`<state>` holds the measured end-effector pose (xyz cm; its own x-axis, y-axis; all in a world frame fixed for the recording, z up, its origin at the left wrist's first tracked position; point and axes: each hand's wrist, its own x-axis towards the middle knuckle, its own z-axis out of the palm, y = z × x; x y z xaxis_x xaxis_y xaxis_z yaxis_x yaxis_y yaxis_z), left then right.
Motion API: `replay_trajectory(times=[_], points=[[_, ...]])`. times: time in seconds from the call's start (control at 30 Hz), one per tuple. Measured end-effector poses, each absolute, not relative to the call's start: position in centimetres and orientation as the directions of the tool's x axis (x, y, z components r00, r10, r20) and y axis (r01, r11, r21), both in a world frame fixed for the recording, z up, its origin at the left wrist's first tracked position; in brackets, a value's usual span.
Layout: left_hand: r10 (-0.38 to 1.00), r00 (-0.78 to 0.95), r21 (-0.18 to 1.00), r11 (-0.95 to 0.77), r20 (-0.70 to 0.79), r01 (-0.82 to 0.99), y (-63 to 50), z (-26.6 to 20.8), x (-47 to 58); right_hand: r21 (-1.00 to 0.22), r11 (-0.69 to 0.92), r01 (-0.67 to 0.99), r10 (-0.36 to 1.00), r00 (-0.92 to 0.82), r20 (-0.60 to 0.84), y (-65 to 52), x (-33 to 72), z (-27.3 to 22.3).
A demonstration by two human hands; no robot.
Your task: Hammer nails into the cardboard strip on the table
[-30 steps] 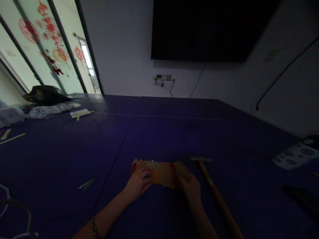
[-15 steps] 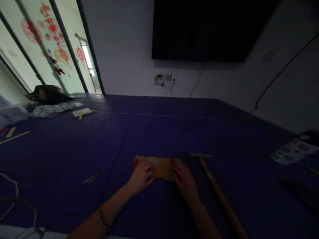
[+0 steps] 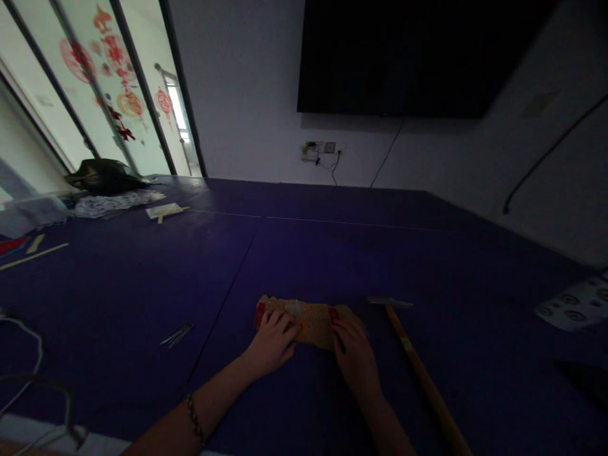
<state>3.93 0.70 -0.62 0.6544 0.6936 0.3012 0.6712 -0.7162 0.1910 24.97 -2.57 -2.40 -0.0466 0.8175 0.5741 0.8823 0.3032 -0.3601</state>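
Note:
A crinkled tan packet [image 3: 316,323] with red bands toward both ends lies on the purple tabletop, a pale patch near its upper middle. My left hand [image 3: 273,339] is over its left part, fingers curled down onto it, with a braided bracelet on that wrist. On the right end, my right hand [image 3: 355,354] presses its bent fingers against the packet beside the red band. The fingertips' undersides are hidden. Just right of my right hand rests a hammer [image 3: 417,361], its metal head away from me and its wooden handle running toward me.
Several thin metal nails or pins [image 3: 177,334] lie to the left. Cables [image 3: 35,354] are at the near left edge. Farther back left are a dark bag [image 3: 107,176] and a white packet [image 3: 164,211]. A patterned item [image 3: 572,307] is at right.
The view has shifted slightly, so the background sits a little farther right. Both hands stay on the packet, which lies nearly as before.

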Motion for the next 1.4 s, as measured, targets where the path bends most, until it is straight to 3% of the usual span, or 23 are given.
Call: replay_trajectory(times=[0.23,0.47,0.73,0.93,1.17,1.4], points=[[0.668,0.669,0.188,-0.739,0.326,0.647,0.5,-0.5,3.6,-0.378,0.344,0.860,0.773,-0.031,0.633,-3.2,23.9,-1.6],[0.588,0.660,0.182,-0.794,0.467,0.579,0.3,0.1,2.7,-0.421,0.418,0.805,0.744,-0.037,0.667,-3.7,23.2,-0.9],[0.514,0.687,0.162,-0.844,0.513,0.511,-1.1,2.8,0.5,-0.397,0.387,0.832,0.726,-0.010,0.688,-3.4,23.5,-1.2],[0.563,0.477,0.056,-0.683,0.675,0.728,-4.5,1.0,-6.2,-0.320,0.465,0.826,0.654,-0.077,0.753,-3.5,23.1,-0.9],[0.840,0.188,0.071,-0.259,0.509,0.963,-4.5,-0.9,-15.5,-0.292,0.522,0.801,0.639,-0.141,0.756,-3.8,22.7,-0.6],[0.873,0.200,0.055,-0.249,0.445,0.967,-3.0,-1.9,-17.3,-0.322,0.502,0.803,0.649,-0.103,0.754,-3.6,22.7,-0.8]])
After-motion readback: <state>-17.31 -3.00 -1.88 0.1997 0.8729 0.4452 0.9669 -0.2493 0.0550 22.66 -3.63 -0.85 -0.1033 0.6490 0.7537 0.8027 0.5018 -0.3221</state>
